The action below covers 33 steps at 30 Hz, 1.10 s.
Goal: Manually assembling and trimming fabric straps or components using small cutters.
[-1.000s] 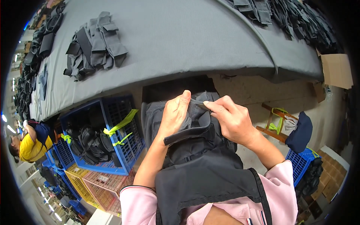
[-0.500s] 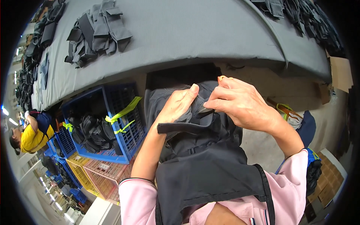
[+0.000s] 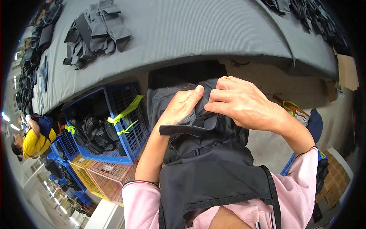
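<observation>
A dark grey sewn fabric piece (image 3: 187, 130) with a flat, strap-like end lies across my lap, over my black apron (image 3: 213, 179). My left hand (image 3: 183, 105) grips its gathered upper part, thumb on top; the strap-like end sticks out below that wrist. On the right, my right hand (image 3: 244, 101) pinches the edge of the same piece, its fingertips close to my left thumb. Something small and orange-yellow shows at a finger of that hand; I cannot make out what it is. The exact pinch point is partly hidden by the fingers.
Ahead stands a grey-covered table (image 3: 198, 30) bearing a pile of dark fabric strips (image 3: 97, 32). At left, a blue crate (image 3: 131, 149) of black items sits on a pink crate (image 3: 108, 177). A person in yellow (image 3: 36, 143) is farther left. Cardboard (image 3: 347, 72) stands right.
My right hand has shifted slightly left along the fabric edge, and its fingers are curled closer together. My left hand keeps its grip. The view has moved slightly.
</observation>
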{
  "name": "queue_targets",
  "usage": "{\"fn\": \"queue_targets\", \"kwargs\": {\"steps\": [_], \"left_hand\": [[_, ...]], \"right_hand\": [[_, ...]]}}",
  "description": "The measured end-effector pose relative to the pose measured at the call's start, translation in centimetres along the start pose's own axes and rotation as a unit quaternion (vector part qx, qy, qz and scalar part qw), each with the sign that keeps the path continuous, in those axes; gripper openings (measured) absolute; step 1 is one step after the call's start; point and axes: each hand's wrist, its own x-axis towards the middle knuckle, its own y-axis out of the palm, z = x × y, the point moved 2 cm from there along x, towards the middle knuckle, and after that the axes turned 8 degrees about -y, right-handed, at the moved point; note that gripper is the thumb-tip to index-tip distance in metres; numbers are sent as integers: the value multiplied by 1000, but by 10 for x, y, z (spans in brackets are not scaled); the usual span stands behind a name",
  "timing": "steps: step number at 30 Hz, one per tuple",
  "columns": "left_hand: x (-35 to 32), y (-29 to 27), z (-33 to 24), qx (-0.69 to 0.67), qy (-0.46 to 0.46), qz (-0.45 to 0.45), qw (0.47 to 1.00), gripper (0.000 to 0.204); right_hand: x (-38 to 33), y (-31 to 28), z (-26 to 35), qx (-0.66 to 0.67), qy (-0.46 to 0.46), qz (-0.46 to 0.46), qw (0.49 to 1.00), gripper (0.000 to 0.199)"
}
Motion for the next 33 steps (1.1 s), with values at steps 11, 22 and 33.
{"fn": "queue_targets", "kwargs": {"steps": [11,22,33], "left_hand": [[2,2,3,45,-20,2,999,52],[-1,-7,2,174,37,-101,979,44],[-1,15,9,-133,60,-127,981,41]], "right_hand": [[-8,7,-1,72,25,-68,995,24],[-22,10,2,113,113,-140,977,32],[-40,61,4,131,183,-286,931,32]]}}
